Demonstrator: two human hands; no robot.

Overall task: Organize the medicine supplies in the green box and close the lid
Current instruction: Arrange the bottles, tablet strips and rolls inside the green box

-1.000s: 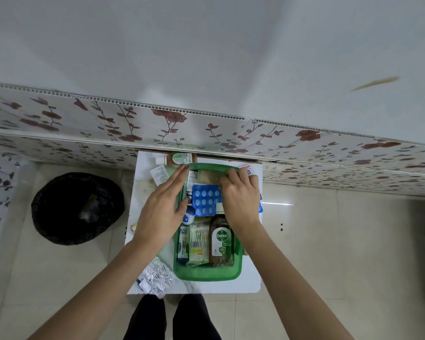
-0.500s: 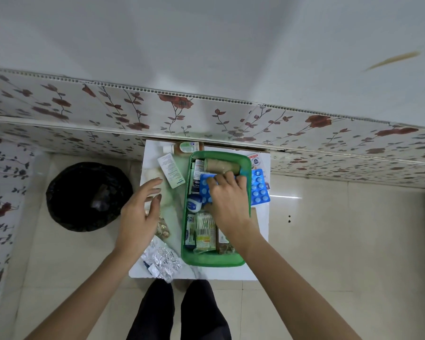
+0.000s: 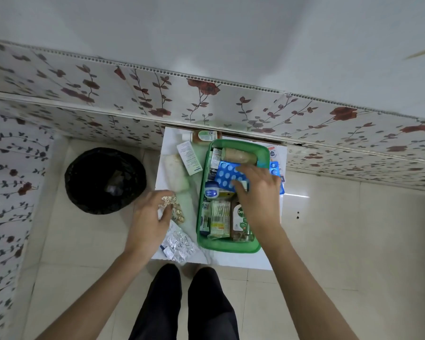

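Green box mid-frame still lidless: my left grip just left it and now pinches gold blister strips, right grip pressing blue blister pack down, so packing continues.

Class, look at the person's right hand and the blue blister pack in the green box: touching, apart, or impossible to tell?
Touching. The head view shows the right hand with its fingers lying directly on the blue blister pack inside the green box.
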